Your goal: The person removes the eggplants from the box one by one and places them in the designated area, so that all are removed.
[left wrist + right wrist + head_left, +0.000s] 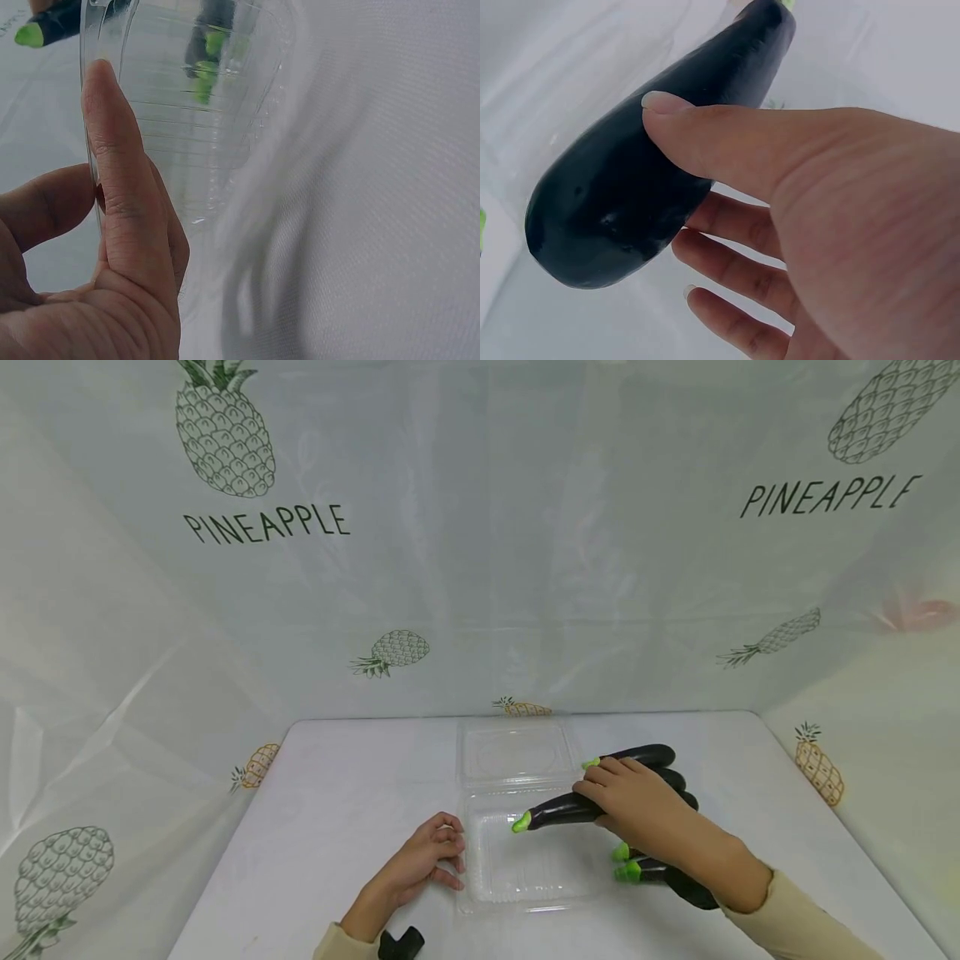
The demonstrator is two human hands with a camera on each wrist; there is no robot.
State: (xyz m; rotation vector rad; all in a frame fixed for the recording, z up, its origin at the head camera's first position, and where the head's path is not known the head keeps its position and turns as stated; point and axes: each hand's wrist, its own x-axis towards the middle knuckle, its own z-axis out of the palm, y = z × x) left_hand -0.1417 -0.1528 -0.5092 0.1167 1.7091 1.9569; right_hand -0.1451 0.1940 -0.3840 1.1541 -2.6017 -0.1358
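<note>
A dark eggplant [562,811] with a green stem end is held in my right hand [637,806], above the open clear plastic container [480,893]. In the right wrist view the thumb lies across the eggplant [622,202] and the fingers curl beneath it. My left hand [427,860] is at the container's left side; the left wrist view shows its thumb and fingers pinching the rim [91,150]. Several more eggplants [652,755] lie right of the container, partly hidden behind my right hand and forearm.
The container's clear lid [517,756] lies folded back behind its base. A black object [401,943] is by the left wrist at the table's near side. A white cloth covers the table [337,777], and pineapple-printed sheeting [525,568] surrounds it at the back and sides.
</note>
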